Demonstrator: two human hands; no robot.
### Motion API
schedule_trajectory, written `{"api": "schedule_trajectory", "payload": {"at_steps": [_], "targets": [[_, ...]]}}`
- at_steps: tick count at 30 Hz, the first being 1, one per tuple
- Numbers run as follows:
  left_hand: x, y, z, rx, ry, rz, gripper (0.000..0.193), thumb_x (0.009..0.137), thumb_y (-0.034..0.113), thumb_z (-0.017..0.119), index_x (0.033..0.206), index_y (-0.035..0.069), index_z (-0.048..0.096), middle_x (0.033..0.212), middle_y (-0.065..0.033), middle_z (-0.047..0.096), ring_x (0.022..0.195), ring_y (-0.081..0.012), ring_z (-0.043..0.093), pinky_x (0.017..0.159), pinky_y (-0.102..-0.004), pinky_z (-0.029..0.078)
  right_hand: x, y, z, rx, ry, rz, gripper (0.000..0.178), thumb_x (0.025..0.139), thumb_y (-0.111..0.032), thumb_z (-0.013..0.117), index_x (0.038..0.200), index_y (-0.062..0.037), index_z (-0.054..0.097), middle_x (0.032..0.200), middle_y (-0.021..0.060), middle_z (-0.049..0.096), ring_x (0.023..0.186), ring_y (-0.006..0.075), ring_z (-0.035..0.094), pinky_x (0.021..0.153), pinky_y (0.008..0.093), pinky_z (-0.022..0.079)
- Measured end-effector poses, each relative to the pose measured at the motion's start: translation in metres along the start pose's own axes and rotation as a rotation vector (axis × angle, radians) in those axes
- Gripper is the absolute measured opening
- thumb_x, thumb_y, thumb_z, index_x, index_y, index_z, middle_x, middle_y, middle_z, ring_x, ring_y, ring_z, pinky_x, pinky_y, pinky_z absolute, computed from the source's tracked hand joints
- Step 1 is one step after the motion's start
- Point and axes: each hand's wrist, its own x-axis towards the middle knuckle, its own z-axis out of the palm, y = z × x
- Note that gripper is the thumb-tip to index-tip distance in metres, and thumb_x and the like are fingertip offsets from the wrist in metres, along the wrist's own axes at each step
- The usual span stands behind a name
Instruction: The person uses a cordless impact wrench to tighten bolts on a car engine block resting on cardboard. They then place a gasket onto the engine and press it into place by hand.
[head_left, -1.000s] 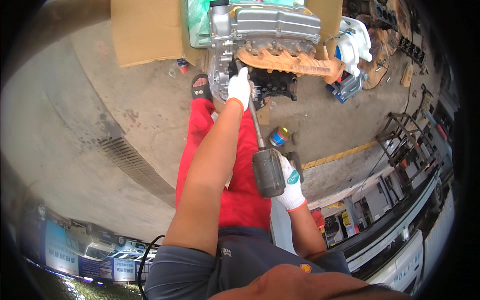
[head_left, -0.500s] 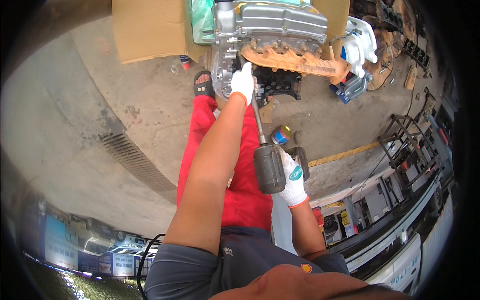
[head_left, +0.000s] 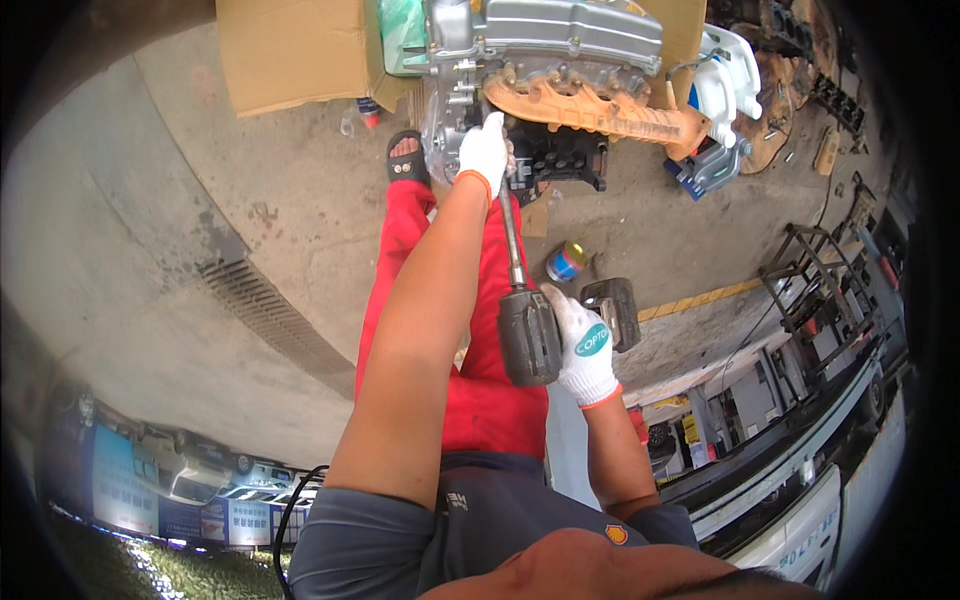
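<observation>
My right hand (head_left: 588, 352), in a white glove, is wrapped round the grip of a dark cordless impact wrench (head_left: 530, 338). A long metal extension bar (head_left: 511, 235) runs forward from the wrench to the engine (head_left: 565, 40). At the bar's far end my left hand (head_left: 484, 150), also gloved, is closed against the engine's near side; the bar passes under its fingers, and the tip is hidden. Just right of that hand, a rusty orange exhaust manifold (head_left: 600, 115) spans the engine's side. The engine has a silver cover and a black lower part.
An opened cardboard box (head_left: 295, 60) stands behind the engine. White plastic jugs (head_left: 718, 90) are at its right. A small can (head_left: 567, 262) sits on the floor near the wrench. A floor grate (head_left: 275, 315) lies left, a metal frame (head_left: 820, 270) right.
The impact wrench and my right hand have shifted slightly, the wrench a little to the left. My left hand stays at the engine, moved only slightly. The view has tilted a little.
</observation>
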Motion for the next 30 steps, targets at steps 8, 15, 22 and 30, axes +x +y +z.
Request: {"api": "schedule_trajectory", "payload": {"at_steps": [8, 15, 22, 30], "targets": [[-0.001, 0.002, 0.003, 0.001, 0.011, 0.009, 0.041, 0.106, 0.042, 0.056, 0.084, 0.008, 0.052, 0.061, -0.0057, 0.049, 0.043, -0.0176, 0.044, 0.039, -0.0339, 0.036, -0.004, 0.001, 0.011, 0.064, 0.133, -0.037, 0.083, 0.077, -0.021, 0.084, 0.15, -0.0025, 0.049, 0.108, 0.0207, 0.07, 0.096, 0.0407, 0.071, 0.082, 0.0465, 0.057], [0.0, 0.001, 0.004, -0.021, 0.021, 0.0, 0.041, 0.106, 0.043, 0.055, 0.082, 0.01, 0.052, 0.061, -0.0046, 0.048, 0.042, -0.0169, 0.043, 0.039, -0.0338, 0.036, -0.007, -0.003, 0.009, 0.254, 0.039, 0.063, 0.073, 0.082, -0.017, 0.082, 0.147, -0.003, 0.053, 0.124, 0.018, 0.073, 0.109, 0.036, 0.072, 0.089, 0.0411, 0.059], [0.0, 0.001, 0.0, 0.021, -0.008, 0.021, 0.041, 0.106, 0.043, 0.055, 0.082, 0.01, 0.052, 0.061, -0.0048, 0.049, 0.042, -0.0173, 0.043, 0.039, -0.0335, 0.036, -0.007, 0.007, 0.014, 0.016, 0.11, -0.062, 0.085, 0.075, -0.02, 0.084, 0.151, -0.0063, 0.049, 0.108, 0.02, 0.069, 0.096, 0.0408, 0.069, 0.083, 0.048, 0.055], [-0.011, 0.006, 0.005, 0.033, 0.012, 0.03, 0.038, 0.103, 0.042, 0.058, 0.079, 0.013, 0.053, 0.061, 0.0006, 0.045, 0.043, -0.012, 0.039, 0.04, -0.0281, 0.033, -0.007, 0.007, 0.003, -0.063, 0.03, -0.065, 0.084, 0.075, -0.018, 0.084, 0.152, -0.0068, 0.05, 0.105, 0.0197, 0.069, 0.095, 0.0405, 0.069, 0.081, 0.0476, 0.055]]}}
